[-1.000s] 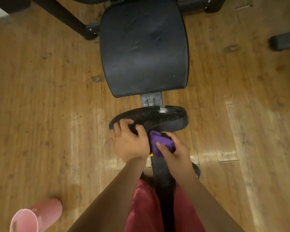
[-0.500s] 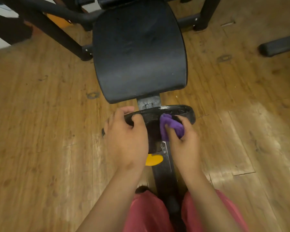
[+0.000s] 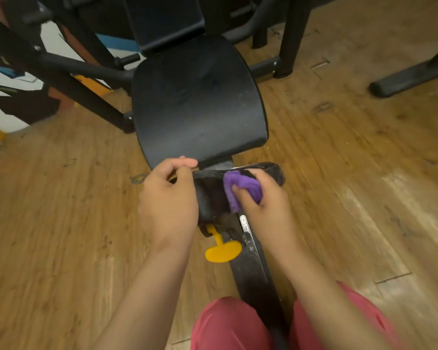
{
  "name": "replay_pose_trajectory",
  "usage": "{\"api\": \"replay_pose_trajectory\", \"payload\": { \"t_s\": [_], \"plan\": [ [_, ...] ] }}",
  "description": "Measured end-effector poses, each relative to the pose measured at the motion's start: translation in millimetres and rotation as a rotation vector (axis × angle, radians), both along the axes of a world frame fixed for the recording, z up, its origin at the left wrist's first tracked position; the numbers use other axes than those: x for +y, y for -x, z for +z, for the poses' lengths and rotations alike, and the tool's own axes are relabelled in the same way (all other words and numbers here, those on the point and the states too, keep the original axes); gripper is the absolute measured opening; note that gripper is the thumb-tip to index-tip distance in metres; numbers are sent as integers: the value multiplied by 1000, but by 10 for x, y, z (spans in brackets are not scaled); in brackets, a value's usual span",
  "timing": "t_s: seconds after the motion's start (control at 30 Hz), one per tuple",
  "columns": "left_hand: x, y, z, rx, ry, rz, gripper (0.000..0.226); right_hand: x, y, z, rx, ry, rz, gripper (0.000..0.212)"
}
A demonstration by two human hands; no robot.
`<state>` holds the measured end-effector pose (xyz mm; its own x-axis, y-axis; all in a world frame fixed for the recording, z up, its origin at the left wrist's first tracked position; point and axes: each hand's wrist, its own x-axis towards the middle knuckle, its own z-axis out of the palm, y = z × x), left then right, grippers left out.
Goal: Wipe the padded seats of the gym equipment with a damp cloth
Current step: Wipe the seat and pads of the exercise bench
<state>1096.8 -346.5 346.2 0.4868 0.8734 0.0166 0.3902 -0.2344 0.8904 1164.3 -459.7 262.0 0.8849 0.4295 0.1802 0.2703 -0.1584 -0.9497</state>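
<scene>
Two hands, both busy, set apart on one small pad (image 3: pixel 211 198): my left hand (image 3: pixel 167 198) curls round its left end, I judge to steady it; my right hand (image 3: pixel 266 208) bunches the purple cloth (image 3: pixel 240 186) and presses it on the pad's right half. One large seat (image 3: pixel 197 102) just beyond, touched by neither. One yellow knob (image 3: pixel 223 251) below the pad, beside the black rail (image 3: pixel 250 271). Underneath, wood floor (image 3: pixel 61 223).

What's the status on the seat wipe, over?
Left hand grips small pad at its left end. Right hand holds purple cloth against that pad. Yellow knob just below, apart from cloth.
</scene>
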Motion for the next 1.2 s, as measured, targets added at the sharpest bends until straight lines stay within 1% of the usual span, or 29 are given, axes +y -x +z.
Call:
{"api": "replay_pose_trajectory", "payload": {
  "t_s": [0.07, 0.13, 0.2, 0.27, 0.4, 0.47, 0.57, 0.6, 0.67, 0.77, 0.8, 0.9, 1.0, 1.1, 1.2],
  "plan": [
    [-36, -3, 33, 40, -24, 28, 30, -3, 28, 12, -46, 7, 20, 11],
    [-80, 4, 73, 78, -38, 45, 30, -99, -157, -67, -92, 81, -62, 11],
    [-113, 6, 97, 106, -70, 64, 29, -220, -440, -199, -85, 155, -173, 17],
    [-142, -1, 119, 130, -99, 86, 29, -317, -717, -330, -38, 235, -236, 20],
    [-171, 3, 148, 170, -114, 112, 30, -389, -1018, -538, 199, 259, -213, 17],
    [-165, 8, 136, 168, -108, 112, 31, -409, -1059, -561, 234, 207, -173, 13],
    [-152, 10, 125, 156, -95, 97, 30, -471, -992, -479, 251, -38, -62, 9],
    [-145, 11, 118, 143, -89, 93, 29, -485, -972, -457, 240, -77, -24, 10],
    [-141, 16, 96, 117, -85, 76, 26, -475, -1001, -485, 223, -59, -12, 12],
    [-136, 35, 69, 94, -80, 5, 22, -406, -1076, -638, 241, 60, -131, 14],
    [-131, 38, 64, 90, -79, -14, 23, -388, -1063, -695, 255, 61, -174, 15],
    [-115, 52, 61, 71, -77, -41, 26, -372, -820, -728, 314, -30, -320, 22],
    [-112, 80, 56, 43, -88, -53, 27, -414, -483, -576, 295, -135, -388, 17],
    [-98, 76, 48, 2, -51, -75, 28, -314, -233, -391, 218, -157, -355, 19],
    [-59, 103, 31, -56, -24, -115, 29, -57, 49, -301, 139, -159, -192, 9]
  ]
}}
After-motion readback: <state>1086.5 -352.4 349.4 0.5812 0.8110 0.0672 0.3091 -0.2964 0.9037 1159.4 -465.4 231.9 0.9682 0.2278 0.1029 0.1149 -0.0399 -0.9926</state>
